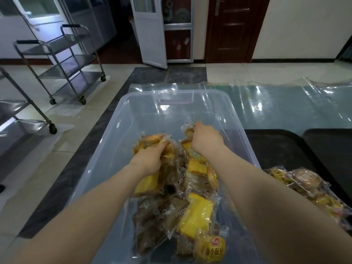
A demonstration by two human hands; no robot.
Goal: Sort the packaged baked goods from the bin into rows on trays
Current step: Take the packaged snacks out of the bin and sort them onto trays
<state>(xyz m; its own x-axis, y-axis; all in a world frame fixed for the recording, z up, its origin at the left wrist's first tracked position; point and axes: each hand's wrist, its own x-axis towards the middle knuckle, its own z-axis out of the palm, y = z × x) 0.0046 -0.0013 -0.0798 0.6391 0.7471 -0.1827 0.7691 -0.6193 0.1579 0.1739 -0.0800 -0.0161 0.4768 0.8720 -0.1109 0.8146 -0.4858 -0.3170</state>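
Note:
A clear plastic bin (133,115) sits in front of me, with a heap of packaged baked goods (198,212) in yellow and brown wrappers in its near half. My left hand (150,157) is inside the bin, closed on a yellow-wrapped pastry packet (152,140). My right hand (205,140) is deeper in the bin, closed on another clear-wrapped packet (188,130). To the right lie two black trays (282,147); the nearer one holds several packets (304,183) along its near edge.
A clear plastic sheet (285,103) covers the green surface behind the bin and trays. Two steel trolleys on wheels (62,61) stand on the tiled floor at left. An open white door and a dark wooden door are at the back.

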